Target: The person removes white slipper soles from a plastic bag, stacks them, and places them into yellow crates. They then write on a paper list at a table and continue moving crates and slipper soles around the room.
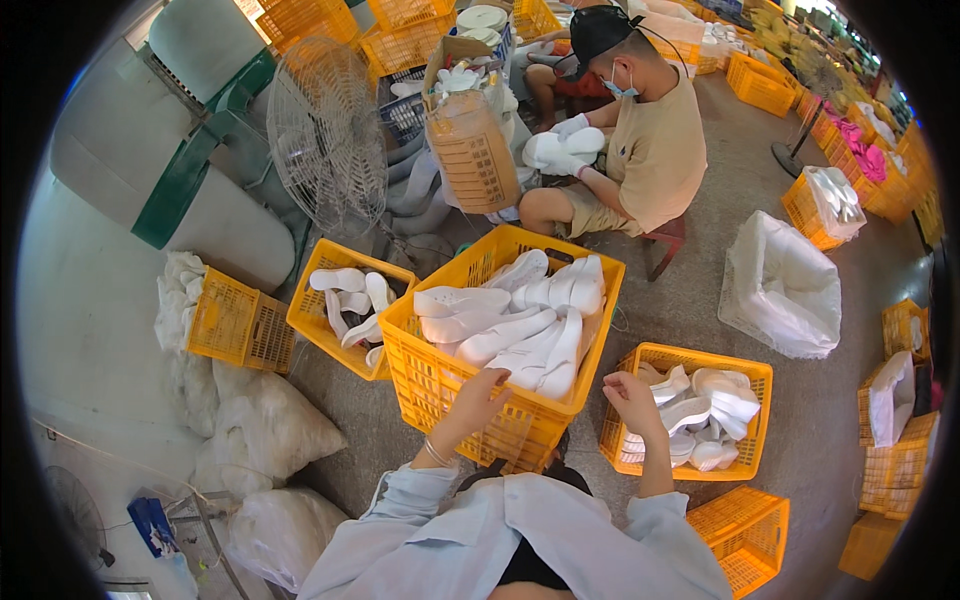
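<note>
My left hand (480, 401) hovers at the near left edge of a large yellow crate (408, 352), its fingers loosely bent with nothing visible in them. Inside that crate lie several white shoe soles (497, 338), some stacked at the far right corner. Off the crate's right side, my right hand (632, 399) is raised, fingers loosely curved and also without a visible object. It is between the large crate and a lower yellow crate (764, 400) of white soles (690, 415), partly overlapping the lower one's left edge.
Beyond the crate, a seated person (655, 150) in white gloves handles white soles (563, 150). A cardboard box (475, 150) and a large fan (327, 135) stand at the far left. Stuffed white sacks (265, 430) lie to my left; a white-lined crate (785, 285) stands right.
</note>
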